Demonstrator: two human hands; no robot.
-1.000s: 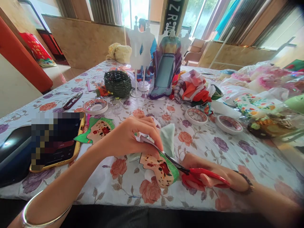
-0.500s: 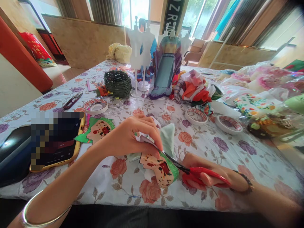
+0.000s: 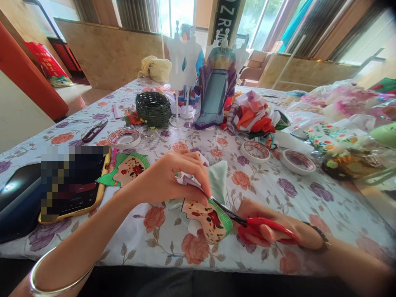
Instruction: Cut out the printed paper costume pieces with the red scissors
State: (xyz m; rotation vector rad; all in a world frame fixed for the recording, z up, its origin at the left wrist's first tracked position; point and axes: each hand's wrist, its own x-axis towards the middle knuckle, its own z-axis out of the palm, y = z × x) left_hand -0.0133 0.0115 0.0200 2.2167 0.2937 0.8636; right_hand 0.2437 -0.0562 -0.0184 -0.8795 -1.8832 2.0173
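Note:
Between thumb and fingers, my left hand (image 3: 182,177) pinches a printed fabric piece (image 3: 210,218) with a flower pattern and a green border. My right hand (image 3: 262,222) has its fingers through the red handles of a pair of scissors (image 3: 250,222). The dark blades lie along the green border and look nearly closed; their tips are hidden under my left fingers. A pale green cloth (image 3: 218,181) sits just behind the blades. Left of my left wrist lies a similar cut-out (image 3: 131,168) with a green edge.
A phone in a yellow case (image 3: 74,181) lies at the left, with thread snips (image 3: 95,131) behind it. Tape rolls (image 3: 124,138) (image 3: 255,152) (image 3: 298,161) are spread about. Farther back stand a dark woven basket (image 3: 153,108), white dress forms (image 3: 177,66) and crumpled fabric (image 3: 253,113).
Hardly anything differs. The scissor blades have shifted very slightly along the green border, while both hands stay in nearly the same place.

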